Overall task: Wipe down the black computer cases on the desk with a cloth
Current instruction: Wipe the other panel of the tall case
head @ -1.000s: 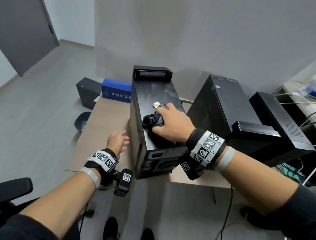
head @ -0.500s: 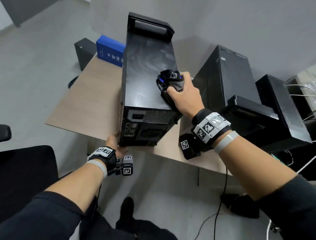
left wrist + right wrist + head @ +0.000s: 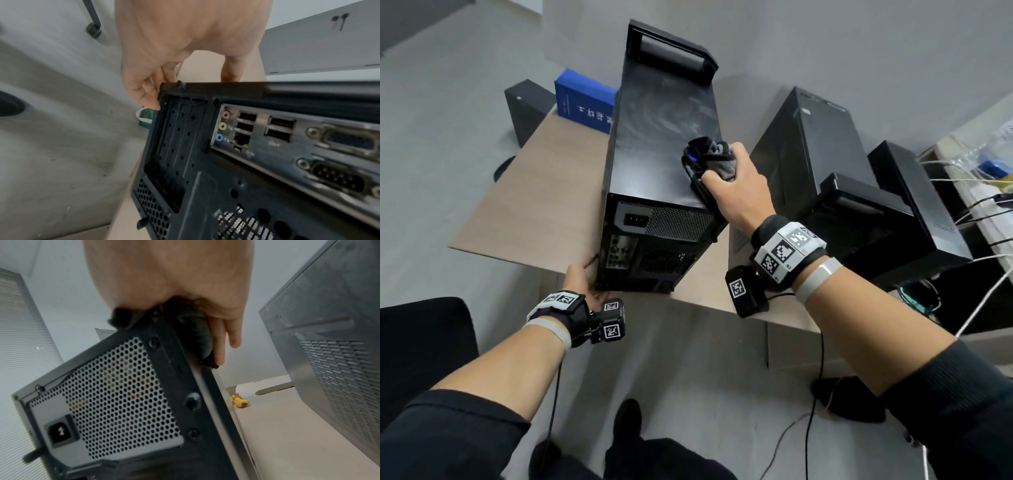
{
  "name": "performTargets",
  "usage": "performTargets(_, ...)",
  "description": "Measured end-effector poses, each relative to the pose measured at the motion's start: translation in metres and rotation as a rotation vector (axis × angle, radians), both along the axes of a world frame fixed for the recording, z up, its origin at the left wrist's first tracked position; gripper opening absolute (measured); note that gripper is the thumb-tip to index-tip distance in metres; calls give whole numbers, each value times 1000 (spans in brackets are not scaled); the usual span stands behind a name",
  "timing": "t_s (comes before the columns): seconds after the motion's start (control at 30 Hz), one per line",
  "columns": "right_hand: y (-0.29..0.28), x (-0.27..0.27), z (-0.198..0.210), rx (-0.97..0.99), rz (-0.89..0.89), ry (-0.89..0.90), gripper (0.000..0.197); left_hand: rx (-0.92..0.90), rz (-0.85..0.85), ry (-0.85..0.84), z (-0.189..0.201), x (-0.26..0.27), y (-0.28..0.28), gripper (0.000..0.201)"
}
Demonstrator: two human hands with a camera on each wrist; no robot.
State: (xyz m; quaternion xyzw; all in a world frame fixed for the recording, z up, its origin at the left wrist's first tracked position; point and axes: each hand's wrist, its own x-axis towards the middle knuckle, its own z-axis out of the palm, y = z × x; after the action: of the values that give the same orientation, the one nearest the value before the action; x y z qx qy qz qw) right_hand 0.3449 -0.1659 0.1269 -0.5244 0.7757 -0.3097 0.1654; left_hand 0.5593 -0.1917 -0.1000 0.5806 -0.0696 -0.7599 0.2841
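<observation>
A tall black computer case (image 3: 664,137) stands on the beige desk (image 3: 534,205), its rear panel facing me and its top dusty and streaked. My right hand (image 3: 736,192) grips a bunched dark cloth (image 3: 709,161) and presses it on the case's top right edge near the rear. In the right wrist view the cloth (image 3: 197,334) wraps over that edge under the right hand (image 3: 222,337). My left hand (image 3: 580,279) holds the case's lower left rear corner. The left wrist view shows the left hand (image 3: 148,94), fingers curled round that corner beside the ports (image 3: 246,126).
Two more black cases (image 3: 815,144) (image 3: 917,205) stand to the right, with a third (image 3: 859,219) lying in front of them. A blue box (image 3: 585,102) and a small black box (image 3: 527,106) sit at the desk's far left. Cables (image 3: 983,205) run at right. A chair (image 3: 421,342) is at lower left.
My right hand slid the cloth from the middle of the case's top to its right rear edge. My left hand dropped from the case's side to its lower rear corner.
</observation>
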Motion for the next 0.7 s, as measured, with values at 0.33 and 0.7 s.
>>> performTargets(0.33, 26, 13, -49, -22, -167, -448, 40, -198, 87, 45, 42, 100, -17, 26)
performTargets(0.7, 14, 21, -142, 217, -422, -1055, 29, -296, -6, -434, 49, 158, -47, 44)
